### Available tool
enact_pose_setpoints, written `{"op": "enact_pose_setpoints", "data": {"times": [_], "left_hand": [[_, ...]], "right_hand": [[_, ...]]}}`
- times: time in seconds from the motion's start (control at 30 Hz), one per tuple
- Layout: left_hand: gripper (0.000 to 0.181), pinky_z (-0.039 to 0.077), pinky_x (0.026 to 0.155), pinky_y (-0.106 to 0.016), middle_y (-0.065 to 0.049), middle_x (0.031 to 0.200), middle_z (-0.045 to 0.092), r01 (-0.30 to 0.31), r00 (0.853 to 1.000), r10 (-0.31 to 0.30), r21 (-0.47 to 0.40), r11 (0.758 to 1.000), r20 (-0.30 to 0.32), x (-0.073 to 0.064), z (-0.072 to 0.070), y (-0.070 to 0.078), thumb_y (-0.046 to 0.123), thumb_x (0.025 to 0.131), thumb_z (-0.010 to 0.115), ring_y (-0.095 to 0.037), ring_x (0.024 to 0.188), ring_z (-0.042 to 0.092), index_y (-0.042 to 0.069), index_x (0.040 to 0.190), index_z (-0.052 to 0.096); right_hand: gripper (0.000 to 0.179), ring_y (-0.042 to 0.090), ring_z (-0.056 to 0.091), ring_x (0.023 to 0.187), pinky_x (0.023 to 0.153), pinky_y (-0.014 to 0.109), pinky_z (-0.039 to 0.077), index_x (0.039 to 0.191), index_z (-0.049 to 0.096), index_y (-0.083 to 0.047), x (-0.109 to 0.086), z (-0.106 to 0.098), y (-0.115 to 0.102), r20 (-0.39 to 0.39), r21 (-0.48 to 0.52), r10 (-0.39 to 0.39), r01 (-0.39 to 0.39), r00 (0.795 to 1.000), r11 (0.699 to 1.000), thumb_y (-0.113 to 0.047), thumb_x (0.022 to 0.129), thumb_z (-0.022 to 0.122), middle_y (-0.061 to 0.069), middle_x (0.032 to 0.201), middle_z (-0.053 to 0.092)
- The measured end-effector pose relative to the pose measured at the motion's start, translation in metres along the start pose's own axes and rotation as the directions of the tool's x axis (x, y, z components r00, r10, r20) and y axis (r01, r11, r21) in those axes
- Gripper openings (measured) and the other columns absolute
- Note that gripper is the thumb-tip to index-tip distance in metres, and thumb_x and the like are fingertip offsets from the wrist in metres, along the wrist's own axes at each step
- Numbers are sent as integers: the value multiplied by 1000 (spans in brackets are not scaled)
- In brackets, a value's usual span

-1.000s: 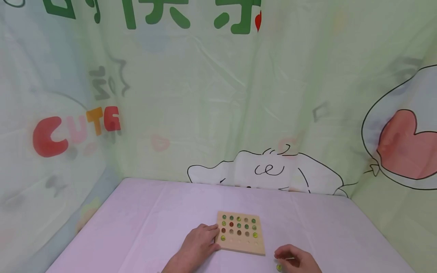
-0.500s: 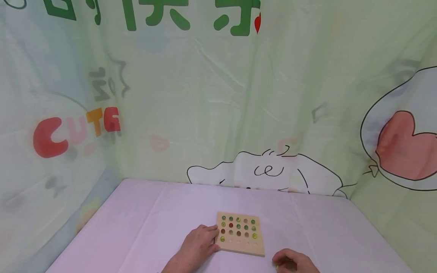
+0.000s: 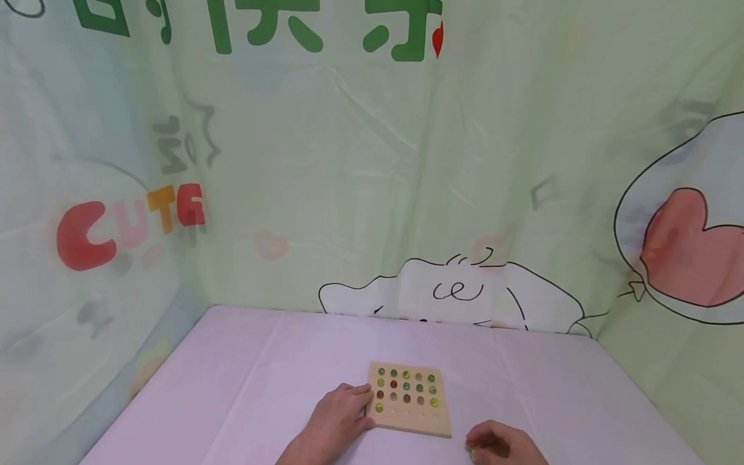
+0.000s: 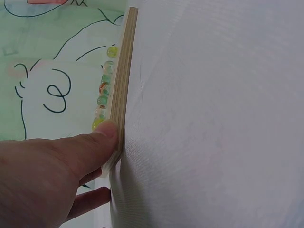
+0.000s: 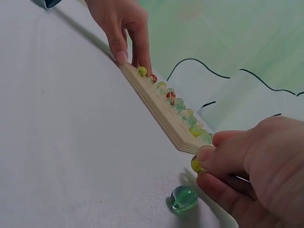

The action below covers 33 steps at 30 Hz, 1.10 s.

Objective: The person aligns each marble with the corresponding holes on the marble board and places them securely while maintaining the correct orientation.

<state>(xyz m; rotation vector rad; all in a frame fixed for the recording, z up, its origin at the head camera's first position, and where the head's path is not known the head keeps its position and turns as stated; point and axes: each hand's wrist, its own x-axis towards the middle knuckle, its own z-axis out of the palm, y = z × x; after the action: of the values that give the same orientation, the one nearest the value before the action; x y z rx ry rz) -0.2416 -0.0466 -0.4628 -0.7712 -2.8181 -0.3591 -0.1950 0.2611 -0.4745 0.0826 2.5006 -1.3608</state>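
A square wooden board point(image 3: 409, 423) lies on the table with glass marbles point(image 3: 407, 386) in rows of its hollows; the nearest row has one yellow marble at its left end and bare hollows beside it. My left hand point(image 3: 340, 416) holds the board by its left edge, thumb at the near corner, as the left wrist view also shows. To the right of the board, my right hand point(image 5: 256, 166) pinches a yellow marble point(image 5: 196, 165) between thumb and fingers. Just below those fingers a loose green marble point(image 5: 184, 198) lies on the cloth.
A pale pinkish cloth point(image 3: 244, 361) covers the table. Behind and at both sides hang printed curtains point(image 3: 325, 194) with cartoon drawings and letters. In the right wrist view, a dark blue object point(image 5: 50, 2) shows partly at the top left.
A second ago the yellow-green marble showed below my right fingers; now they pinch it and mostly cover it. The right hand shifted only slightly. The left hand and board stay put.
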Motion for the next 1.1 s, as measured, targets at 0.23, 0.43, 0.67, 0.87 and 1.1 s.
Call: {"op": "enact_pose_setpoints", "data": {"times": [0.23,0.43,0.67,0.87,1.1], "left_hand": [[48,51,81,-27,2,119,61,-5,1000,5,10,1000,-2,1,0,0,44,73,66,-12,102,58,17,112,61],[47,50,82,-27,2,118,61,-1,1000,1,6,1000,0,1,-1,0,44,73,66,-12,102,58,18,112,61],[48,50,83,-28,3,120,60,7,1000,-7,-3,1000,17,1,-1,0,45,73,66,-12,103,58,19,113,60],[48,50,83,-28,2,119,61,-2,1000,2,7,1000,10,1,-1,0,44,74,66,-13,103,58,18,113,61],[46,50,83,-28,1,119,61,-10,1000,10,6,1000,2,0,-3,1,43,74,66,-13,102,58,17,112,61]], "right_hand": [[22,15,57,77,69,31,52,94,61,-7,-3,0,-15,-155,-5,-12,11,988,1000,-16,76,69,1,88,64],[17,15,60,79,71,33,54,92,63,-6,-4,5,-33,-283,94,23,4,959,996,-9,76,68,2,88,67],[17,15,62,83,73,31,54,91,65,-6,-2,14,-46,-328,184,-3,67,945,981,-12,75,69,5,91,68],[20,13,61,84,75,28,53,92,66,-8,5,22,-54,-336,180,-31,96,941,979,-16,74,71,3,91,67],[17,10,60,80,66,18,50,91,66,-8,13,38,-65,-336,153,-87,145,938,978,-12,74,70,2,91,67]]}}
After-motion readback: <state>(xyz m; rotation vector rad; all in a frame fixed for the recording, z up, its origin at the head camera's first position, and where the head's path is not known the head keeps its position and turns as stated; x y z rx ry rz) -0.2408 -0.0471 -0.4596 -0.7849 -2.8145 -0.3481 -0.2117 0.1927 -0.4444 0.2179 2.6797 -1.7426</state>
